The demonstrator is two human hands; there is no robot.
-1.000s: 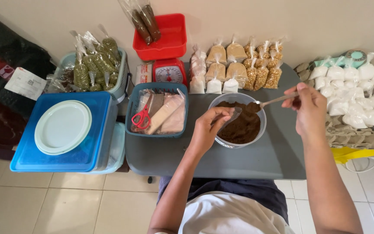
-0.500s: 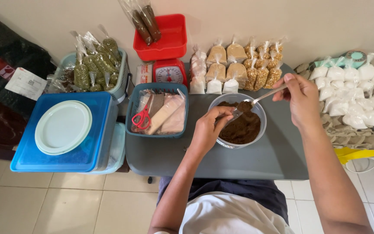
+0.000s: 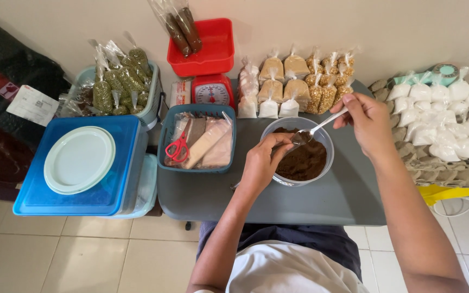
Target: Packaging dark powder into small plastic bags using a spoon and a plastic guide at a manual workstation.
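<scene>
**Spoon over the bowl of brown powder**

The right hand (image 3: 370, 122) pinches the handle end of a metal spoon (image 3: 317, 129) between thumb and fingertips, fingers closed on it. The spoon slants down toward 8 o'clock, its scoop end over the bowl (image 3: 298, 152) near the left hand (image 3: 263, 163). That hand's fingers are curled and pinched together at the bowl's 10 o'clock rim, right at the spoon's tip; whether they grip a small bag there I cannot tell, since the knuckles hide it.

The bowl is clear, round and holds dark brown powder (image 3: 305, 161). It sits on the grey table (image 3: 327, 203), close to the middle.

At 9 o'clock from the bowl, just beside it, stands a blue basket (image 3: 196, 165) with flat packets and red scissors (image 3: 177, 149) inside. At 12 o'clock, small tied bags (image 3: 289, 81) of tan and yellow goods stand in rows against the wall. At 11 o'clock is a red scale (image 3: 211, 89) with a red tray (image 3: 204, 51) on top holding two brown packets. At 3 o'clock, well apart, lies a heap of white bags (image 3: 446, 122). Far off at 9 o'clock a blue box (image 3: 80, 198) carries a pale round lid (image 3: 80, 160), and behind it a tub (image 3: 150, 106) holds green bags (image 3: 118, 81).
</scene>
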